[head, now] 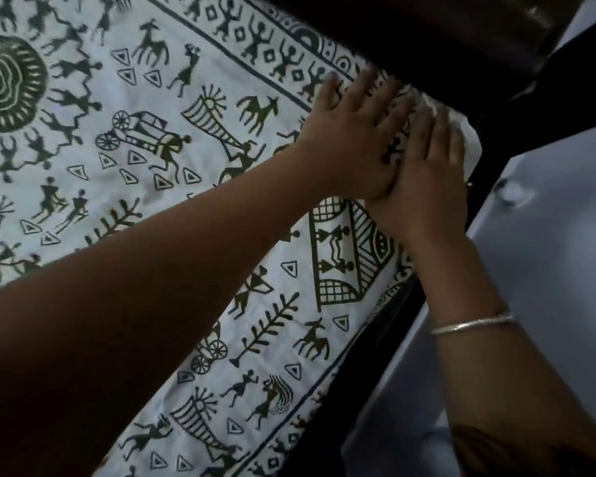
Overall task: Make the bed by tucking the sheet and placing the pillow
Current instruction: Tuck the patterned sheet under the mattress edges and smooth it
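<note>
The white cotton sheet (159, 191) printed with dark tribal figures is spread over the bed, its corner bunched against the dark wooden bed frame (444, 39). The left hand (355, 132) is pressed flat, fingers spread, beside the frame. The right hand (427, 177), touching it, is laid over the bunch; whether it pinches cannot be told. Pushed unevenly, the wad could be left lumped and the border dragged askew.

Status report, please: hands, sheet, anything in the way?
Left hand and right hand flat, side by side, pressing the sheet at its corner. Corner fabric bunched. No pillow in view. Nothing blocking.
</note>
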Demonstrator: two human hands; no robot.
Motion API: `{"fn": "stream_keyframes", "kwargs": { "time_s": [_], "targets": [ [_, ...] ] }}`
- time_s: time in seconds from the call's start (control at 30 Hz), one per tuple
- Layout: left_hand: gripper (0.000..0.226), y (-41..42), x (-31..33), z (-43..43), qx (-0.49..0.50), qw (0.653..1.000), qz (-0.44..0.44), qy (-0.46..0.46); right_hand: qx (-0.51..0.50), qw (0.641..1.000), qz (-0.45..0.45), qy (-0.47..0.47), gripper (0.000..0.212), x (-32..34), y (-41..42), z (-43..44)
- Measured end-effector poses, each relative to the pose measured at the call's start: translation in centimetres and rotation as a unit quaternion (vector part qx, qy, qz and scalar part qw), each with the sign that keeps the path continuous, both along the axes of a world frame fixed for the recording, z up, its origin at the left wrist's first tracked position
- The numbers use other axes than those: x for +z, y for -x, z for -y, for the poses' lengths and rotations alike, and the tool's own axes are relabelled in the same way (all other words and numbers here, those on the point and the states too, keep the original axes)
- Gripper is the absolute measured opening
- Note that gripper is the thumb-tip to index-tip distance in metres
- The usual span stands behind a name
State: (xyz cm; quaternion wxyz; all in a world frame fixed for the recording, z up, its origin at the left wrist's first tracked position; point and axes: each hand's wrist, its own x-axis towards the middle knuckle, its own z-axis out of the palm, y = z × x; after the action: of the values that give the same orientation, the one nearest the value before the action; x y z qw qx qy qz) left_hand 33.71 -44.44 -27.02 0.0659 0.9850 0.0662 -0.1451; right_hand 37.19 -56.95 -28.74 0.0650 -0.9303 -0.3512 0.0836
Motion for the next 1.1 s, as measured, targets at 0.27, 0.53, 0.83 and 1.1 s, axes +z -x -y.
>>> {"fn": "stream_keyframes", "kwargs": {
  "time_s": [0.27, 0.53, 0.83, 1.1],
  "targets": [
    [0.070, -3.5, 0.5, -0.9, -0.020, 0.998, -0.052, -0.021, -0.047, 0.997, -0.061, -0.009, 0.107, -0.2, -2.3, -1.1],
    [0.065, 0.4, 0.8, 0.6, -0.045, 0.999, 0.017, -0.019, -0.030, 0.999, 0.019, -0.034, 0.089, 0.2, 1.8, -0.3],
    [0.054, 3.4, 1.9, -2.3, 0.046, 0.994, 0.090, 0.039, -0.116, 0.992, -0.043, 0.018, 0.106, 0.4, -0.4, -2.9],
    [0.066, 8.5, -1.3, -6.7, 0.142, 0.989, 0.039, 0.005, 0.097, 0.994, 0.013, -0.048, 0.055, -0.2, 5.6, -6.7]
  ]
}}
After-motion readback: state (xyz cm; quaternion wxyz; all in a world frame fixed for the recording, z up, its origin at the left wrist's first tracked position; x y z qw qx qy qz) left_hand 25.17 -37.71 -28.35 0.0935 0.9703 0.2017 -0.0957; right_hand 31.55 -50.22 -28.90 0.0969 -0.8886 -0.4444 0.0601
